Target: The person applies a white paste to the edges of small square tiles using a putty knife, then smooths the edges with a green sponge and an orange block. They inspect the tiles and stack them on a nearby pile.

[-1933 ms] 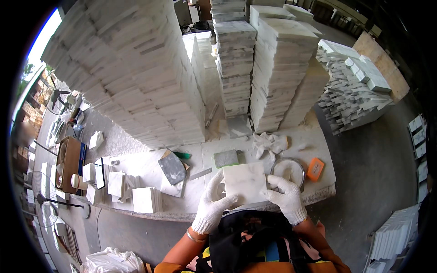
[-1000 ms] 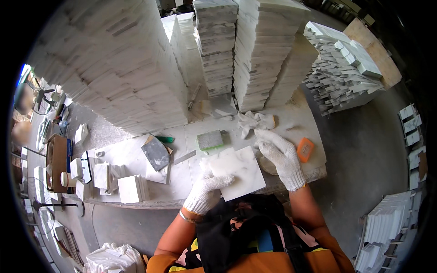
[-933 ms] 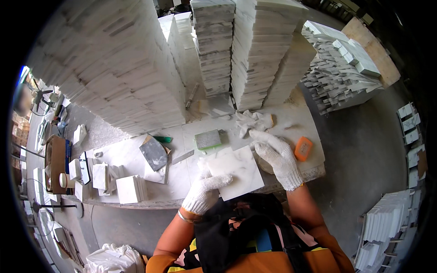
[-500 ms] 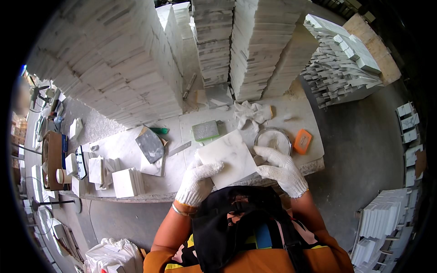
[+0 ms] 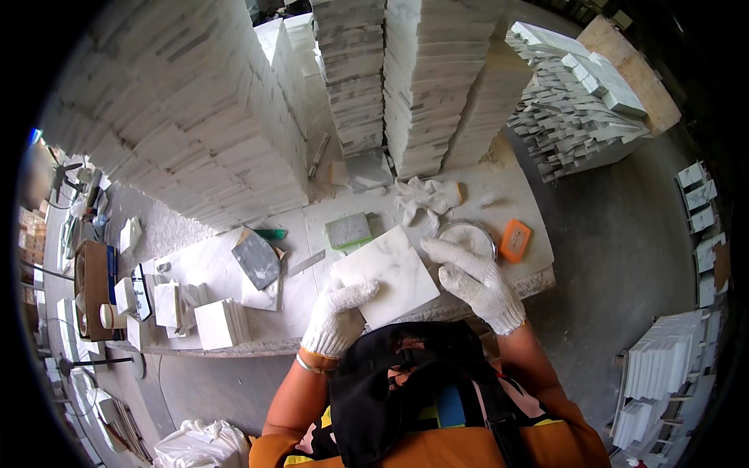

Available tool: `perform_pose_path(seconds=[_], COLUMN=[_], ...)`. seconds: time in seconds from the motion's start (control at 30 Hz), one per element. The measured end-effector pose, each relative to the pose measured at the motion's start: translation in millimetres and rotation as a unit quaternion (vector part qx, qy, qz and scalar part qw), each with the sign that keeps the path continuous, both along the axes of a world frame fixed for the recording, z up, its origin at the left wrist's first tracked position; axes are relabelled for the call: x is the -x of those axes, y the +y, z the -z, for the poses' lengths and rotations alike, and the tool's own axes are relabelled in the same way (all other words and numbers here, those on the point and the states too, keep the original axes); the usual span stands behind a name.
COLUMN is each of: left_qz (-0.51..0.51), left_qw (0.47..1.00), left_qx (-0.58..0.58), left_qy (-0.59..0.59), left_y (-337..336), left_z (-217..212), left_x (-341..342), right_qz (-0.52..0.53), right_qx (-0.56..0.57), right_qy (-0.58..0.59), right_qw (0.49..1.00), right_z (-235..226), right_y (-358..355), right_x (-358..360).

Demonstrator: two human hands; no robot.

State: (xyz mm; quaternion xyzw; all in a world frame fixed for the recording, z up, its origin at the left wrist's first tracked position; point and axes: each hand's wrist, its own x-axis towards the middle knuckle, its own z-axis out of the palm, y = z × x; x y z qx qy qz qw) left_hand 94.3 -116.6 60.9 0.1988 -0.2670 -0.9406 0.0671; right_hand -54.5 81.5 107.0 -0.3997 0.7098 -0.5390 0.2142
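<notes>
A square white marble tile (image 5: 390, 273) with faint grey veins is tilted above the table's front edge. My left hand (image 5: 335, 316), in a white knit glove, grips its left side with the thumb over the top face. Beside the tile's right edge is my gloved right hand (image 5: 480, 288), its fingers stretched out and apart with nothing held. Just behind the right fingers lies a round metal-rimmed dish (image 5: 474, 230), partly covered by them. A grey block with a green base (image 5: 349, 231) sits beyond the tile.
Tall stacks of marble tiles (image 5: 425, 93) rise at the back of the table. An orange block (image 5: 515, 240) and a crumpled white glove (image 5: 425, 199) lie at right. To the left are a dark grey slab (image 5: 256, 259), a metal strip (image 5: 307, 263) and small upright tiles (image 5: 218, 324).
My right hand has come away from the tile's right edge, its fingers spreading. The left hand keeps its hold, and the tile's top face has turned slightly.
</notes>
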Motion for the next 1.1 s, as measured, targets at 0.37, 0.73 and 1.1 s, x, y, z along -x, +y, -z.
perform_pose_path(seconds=[0.37,0.73,1.1], left_qz=[-0.041,-0.050,-0.037], left_qw=[0.999,0.998,0.999], left_qx=[0.021,-0.036,-0.016], left_qy=[0.013,0.017,0.002], left_y=[-6,-1,12], left_z=[-2,-6,-6], left_x=[1,6,2], right_qz=[-0.048,0.040,0.063], right_qx=[0.003,-0.061,-0.060], right_qy=[0.164,0.001,0.081], right_qw=[0.985,0.997,0.993], right_z=[4,-3,4], right_y=[14,17,-5], right_x=[-2,-10,-15])
